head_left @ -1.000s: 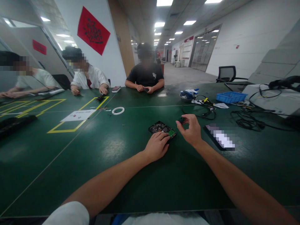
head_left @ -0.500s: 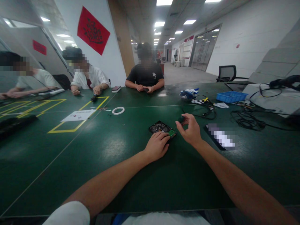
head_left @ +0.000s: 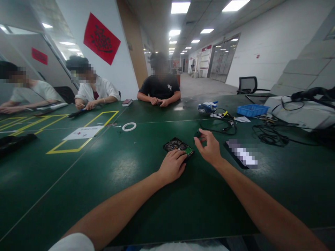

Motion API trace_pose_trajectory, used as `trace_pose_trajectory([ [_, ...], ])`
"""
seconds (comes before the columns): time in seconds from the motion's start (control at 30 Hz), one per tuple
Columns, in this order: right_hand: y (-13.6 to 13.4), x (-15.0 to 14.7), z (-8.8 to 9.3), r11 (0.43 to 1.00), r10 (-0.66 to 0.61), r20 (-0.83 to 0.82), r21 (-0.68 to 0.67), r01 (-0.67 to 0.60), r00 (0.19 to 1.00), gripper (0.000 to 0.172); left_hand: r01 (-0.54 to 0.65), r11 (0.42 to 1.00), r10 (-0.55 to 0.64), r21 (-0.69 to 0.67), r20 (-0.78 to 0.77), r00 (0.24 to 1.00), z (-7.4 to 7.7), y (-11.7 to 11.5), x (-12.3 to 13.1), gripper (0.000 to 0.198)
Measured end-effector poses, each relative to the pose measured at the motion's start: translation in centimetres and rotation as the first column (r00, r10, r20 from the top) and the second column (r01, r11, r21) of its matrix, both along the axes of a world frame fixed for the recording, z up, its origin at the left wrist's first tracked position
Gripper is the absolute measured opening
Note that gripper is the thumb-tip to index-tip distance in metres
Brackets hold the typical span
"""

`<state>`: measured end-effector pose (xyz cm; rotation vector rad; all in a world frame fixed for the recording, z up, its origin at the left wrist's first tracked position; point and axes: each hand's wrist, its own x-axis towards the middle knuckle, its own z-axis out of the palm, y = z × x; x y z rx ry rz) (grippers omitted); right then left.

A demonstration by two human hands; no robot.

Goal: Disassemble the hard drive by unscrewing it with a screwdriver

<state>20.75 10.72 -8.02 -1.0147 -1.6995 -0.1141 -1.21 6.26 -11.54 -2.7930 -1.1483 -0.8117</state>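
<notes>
A black hard drive [head_left: 175,144] with a green circuit board corner lies on the green table [head_left: 125,174]. My left hand [head_left: 171,166] rests on its near edge, fingers curled down on it and holding it in place. My right hand [head_left: 209,149] hovers just right of the drive, thumb apart from its loosely bent fingers, with nothing plainly between them. A small dark piece [head_left: 197,133] lies on the table at its fingertips.
A phone [head_left: 240,154] lies right of my right hand. Behind it are black cables [head_left: 222,127], a blue tray [head_left: 250,110] and a white box [head_left: 306,115]. A white tape ring [head_left: 129,126] and paper [head_left: 82,132] lie to the left. Three people sit across the table.
My right hand pinched the small dark piece a second ago; its fingers have since loosened and the piece sits by the fingertips. The camera view tilted slightly. My left hand stayed on the drive.
</notes>
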Motion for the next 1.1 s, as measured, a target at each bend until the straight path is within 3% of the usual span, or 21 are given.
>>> trace_pose_trajectory([
  [0.2, 0.53, -0.04, -0.07, 0.994, 0.106, -0.043, 0.029, -0.105, 0.993, 0.039, -0.001, 1.0, 0.001, 0.001, -0.004, 1.0, 0.04, -0.02, 0.05, 0.042],
  [0.47, 0.42, 0.83, 0.64, 0.999, 0.036, 0.069, 0.038, -0.039, 0.997, 0.035, -0.001, 1.0, 0.001, 0.013, -0.007, 1.0, 0.19, -0.12, 0.12, 0.041],
  [0.8, 0.93, 0.55, 0.16, 0.989, 0.145, 0.045, 0.005, -0.145, 0.988, 0.042, -0.01, 1.0, 0.01, 0.015, -0.012, 1.0, -0.13, -0.05, 0.15, 0.041],
  [0.97, 0.88, 0.85, 0.32, 0.998, 0.06, 0.074, 0.023, -0.062, 0.995, 0.04, -0.004, 1.0, 0.004, 0.012, -0.007, 1.0, 0.05, -0.05, 0.16, 0.04],
  [1.1, 0.5, 0.76, 0.67, 0.997, 0.069, 0.084, 0.022, -0.071, 0.994, 0.04, -0.003, 1.0, 0.003, 0.006, -0.009, 1.0, 0.06, -0.01, 0.17, 0.04],
])
